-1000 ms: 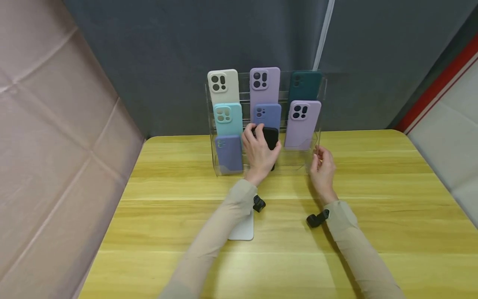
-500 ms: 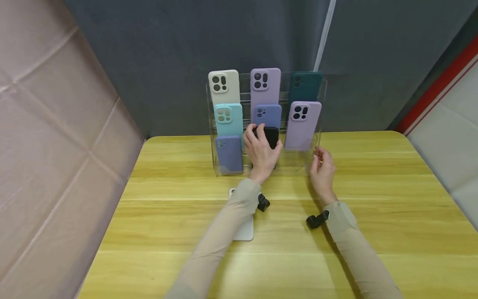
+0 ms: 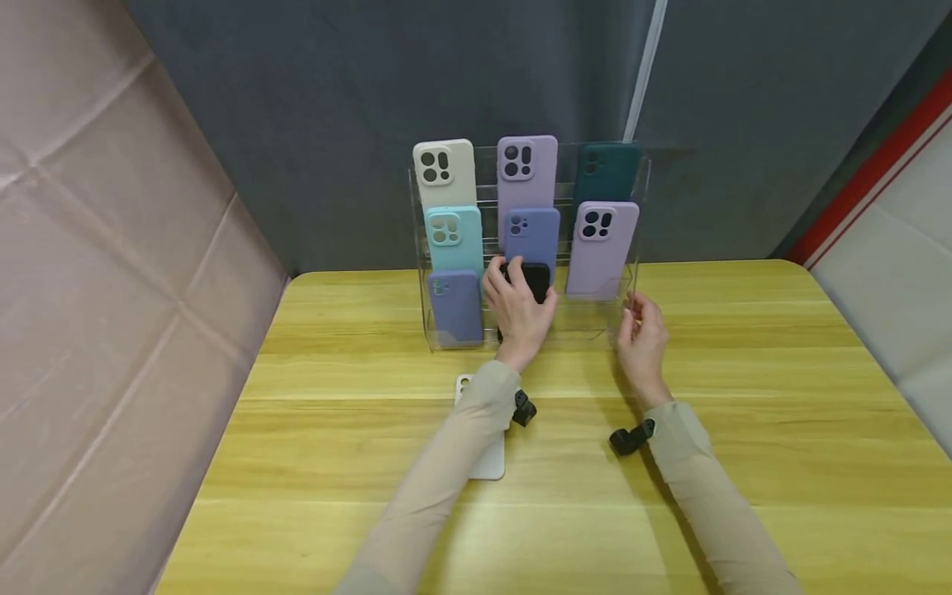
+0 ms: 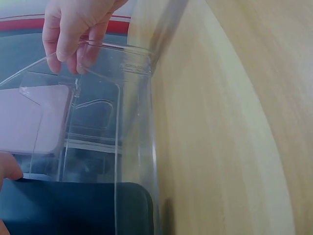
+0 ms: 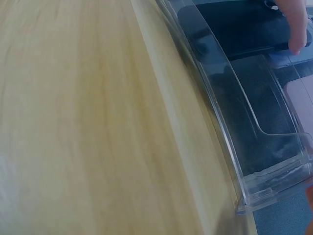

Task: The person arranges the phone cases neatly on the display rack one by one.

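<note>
A clear acrylic display rack [image 3: 583,321] stands on the table, holding phone cases in stepped rows. My left hand [image 3: 521,321] grips a black phone case [image 3: 539,279] by its sides at the front row's middle slot. In the left wrist view the dark case [image 4: 63,208] has its lower end behind the rack's clear front lip. My right hand [image 3: 643,340] pinches the rack's right side near the bottom; the left wrist view shows those fingers [image 4: 68,41] over the clear side edge. Part of the black case is hidden behind the left hand.
A white phone case [image 3: 488,464] lies on the table under my left forearm. A blue case [image 3: 456,310] is left of the hand, another blue case [image 3: 534,230] behind it, and a lilac case [image 3: 601,256] to the right. A grey wall [image 3: 335,149] rises behind.
My left hand and the black case have shifted slightly down, deeper into the front slot. The left forearm has moved a little right, uncovering more of the white case. The right hand stays put.
</note>
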Demonstrator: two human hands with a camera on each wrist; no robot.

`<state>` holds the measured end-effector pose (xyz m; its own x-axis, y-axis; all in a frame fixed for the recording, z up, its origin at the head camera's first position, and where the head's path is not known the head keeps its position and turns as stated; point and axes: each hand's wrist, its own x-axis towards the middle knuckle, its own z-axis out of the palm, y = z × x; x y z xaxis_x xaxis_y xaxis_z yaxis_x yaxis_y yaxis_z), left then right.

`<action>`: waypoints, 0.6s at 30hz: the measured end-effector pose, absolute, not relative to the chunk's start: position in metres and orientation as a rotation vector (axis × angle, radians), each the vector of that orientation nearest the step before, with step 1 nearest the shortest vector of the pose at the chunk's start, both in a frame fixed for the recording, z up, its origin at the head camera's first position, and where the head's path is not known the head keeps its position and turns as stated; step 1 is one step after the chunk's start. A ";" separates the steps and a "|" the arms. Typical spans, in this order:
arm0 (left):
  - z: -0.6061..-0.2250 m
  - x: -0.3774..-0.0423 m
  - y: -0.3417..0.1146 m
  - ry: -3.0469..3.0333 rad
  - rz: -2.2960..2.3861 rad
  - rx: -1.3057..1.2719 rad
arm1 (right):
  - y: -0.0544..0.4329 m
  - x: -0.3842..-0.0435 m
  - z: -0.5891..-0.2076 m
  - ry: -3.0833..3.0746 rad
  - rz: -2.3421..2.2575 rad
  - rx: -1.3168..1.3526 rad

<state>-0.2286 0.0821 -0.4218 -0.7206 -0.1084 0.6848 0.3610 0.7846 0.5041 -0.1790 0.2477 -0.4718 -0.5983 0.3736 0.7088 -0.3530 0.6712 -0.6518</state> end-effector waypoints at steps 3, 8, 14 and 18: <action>-0.423 -0.228 0.082 -2.251 -0.817 -0.182 | 0.248 -0.179 -0.472 -1.987 1.008 -0.021; -0.423 -0.228 0.080 -2.249 -0.804 -0.192 | 0.247 -0.178 -0.472 -1.996 1.035 -0.026; -0.423 -0.226 0.077 -2.261 -0.769 -0.203 | 0.247 -0.177 -0.471 -1.999 1.059 -0.019; -0.422 -0.224 0.073 -2.275 -0.759 -0.237 | 0.247 -0.177 -0.472 -1.998 1.079 -0.024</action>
